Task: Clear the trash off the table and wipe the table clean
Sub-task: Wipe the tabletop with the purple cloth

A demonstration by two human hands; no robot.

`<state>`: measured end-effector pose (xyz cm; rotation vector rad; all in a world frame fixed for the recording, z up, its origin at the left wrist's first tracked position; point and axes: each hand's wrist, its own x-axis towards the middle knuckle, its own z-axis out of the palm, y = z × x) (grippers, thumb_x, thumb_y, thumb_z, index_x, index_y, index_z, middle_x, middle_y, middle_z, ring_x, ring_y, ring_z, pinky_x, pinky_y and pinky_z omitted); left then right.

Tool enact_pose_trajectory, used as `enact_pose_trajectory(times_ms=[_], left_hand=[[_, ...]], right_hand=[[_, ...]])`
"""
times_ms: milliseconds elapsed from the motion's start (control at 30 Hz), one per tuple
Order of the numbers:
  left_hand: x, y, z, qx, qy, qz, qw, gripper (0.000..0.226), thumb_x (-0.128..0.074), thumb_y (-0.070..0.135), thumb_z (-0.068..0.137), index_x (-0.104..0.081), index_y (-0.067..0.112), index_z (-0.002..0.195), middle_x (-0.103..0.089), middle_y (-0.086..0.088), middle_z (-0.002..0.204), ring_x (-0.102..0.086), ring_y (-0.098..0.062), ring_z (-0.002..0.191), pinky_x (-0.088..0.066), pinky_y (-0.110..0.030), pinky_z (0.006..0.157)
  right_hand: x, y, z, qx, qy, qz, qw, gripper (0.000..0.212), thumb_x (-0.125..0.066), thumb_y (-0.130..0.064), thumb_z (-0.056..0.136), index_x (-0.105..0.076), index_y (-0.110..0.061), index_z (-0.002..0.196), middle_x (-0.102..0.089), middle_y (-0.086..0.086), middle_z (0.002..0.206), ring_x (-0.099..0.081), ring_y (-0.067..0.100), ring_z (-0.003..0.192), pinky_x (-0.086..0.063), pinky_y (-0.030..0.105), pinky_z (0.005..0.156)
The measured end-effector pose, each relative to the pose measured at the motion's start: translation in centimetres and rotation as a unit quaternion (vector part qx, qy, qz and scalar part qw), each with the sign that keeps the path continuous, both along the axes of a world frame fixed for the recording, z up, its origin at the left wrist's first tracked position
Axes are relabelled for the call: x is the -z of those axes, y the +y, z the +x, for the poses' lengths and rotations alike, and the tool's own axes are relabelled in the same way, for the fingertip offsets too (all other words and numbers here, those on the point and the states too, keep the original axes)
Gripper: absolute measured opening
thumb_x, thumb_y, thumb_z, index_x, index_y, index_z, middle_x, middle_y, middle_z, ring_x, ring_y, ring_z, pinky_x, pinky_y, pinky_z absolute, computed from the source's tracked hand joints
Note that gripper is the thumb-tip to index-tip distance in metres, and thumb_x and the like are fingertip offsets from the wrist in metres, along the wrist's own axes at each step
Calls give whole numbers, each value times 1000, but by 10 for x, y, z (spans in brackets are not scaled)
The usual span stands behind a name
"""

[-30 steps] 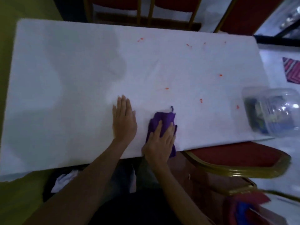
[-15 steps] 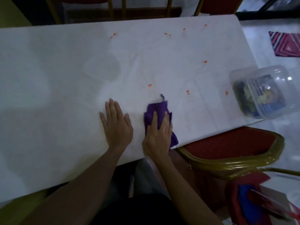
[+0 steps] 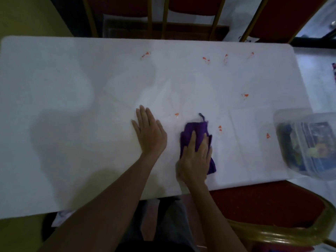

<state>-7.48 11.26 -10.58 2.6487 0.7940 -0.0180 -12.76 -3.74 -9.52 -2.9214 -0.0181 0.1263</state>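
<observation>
From the head view: purple cloth (image 3: 197, 129) down on the white bench (image 3: 72, 106), near the front edge, right of centre. Right grip (image 3: 195, 159) lies on top of it, fingers fairly straight and pressing it flat, not pinching. Left grip (image 3: 150, 133) is just beside it, spread palm-down on the bare top, holding nothing.

That cloth looks soft, light and floppy; it is bunched in folds, with a small loop poking out at the far end. I'd say a flat palm across the middle is the way to drive it. Pinch a corner and it would likely trail or unfold.

Orange spots (image 3: 220, 128) sit just right of the cloth, one just beyond it, more along the far side. A clear tub (image 3: 309, 142) with trash inside stands at the right end, so I reckon the wiping is only partly done.
</observation>
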Motion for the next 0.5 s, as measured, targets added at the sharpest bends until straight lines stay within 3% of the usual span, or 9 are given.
enact_pose_trajectory(times_ms=[133, 233, 367, 500], left_hand=[[1, -30, 9, -37, -10, 0, 999, 59, -24, 27, 103, -21, -1, 154, -12, -17, 165, -7, -31, 154, -11, -55, 122], [2, -51, -7, -32, -39, 38, 998, 54, -30, 24, 106, -27, -1, 153, -20, -16, 163, -14, -30, 153, -16, -55, 121], [5, -55, -8, -37, -30, 71, 996, 56, -30, 26, 104, -26, 0, 153, -21, -16, 163, -14, -29, 153, -13, -54, 122], [5, -59, -6, -32, 3, 80, 996, 58, -27, 27, 104, -21, 0, 155, -17, -16, 164, -11, -29, 153, -12, -55, 122]], right_hand=[[7, -50, 47, 189, -30, 8, 981, 60, -38, -25, 100, -24, -8, 155, -20, 34, 156, -16, 47, 147, -18, 59, 119], [6, -49, 90, 234, -43, 29, 971, 59, -42, -20, 98, -28, -8, 154, -21, 34, 156, -17, 48, 147, -20, 60, 117], [3, -10, 121, 96, -28, 46, 994, 58, -44, -24, 100, -27, -17, 155, -17, 24, 161, -12, 41, 150, -17, 54, 121], [-8, 7, 110, -161, 22, 77, 984, 54, -39, -33, 102, -27, -25, 154, -19, 12, 163, -13, 36, 151, -20, 52, 120]])
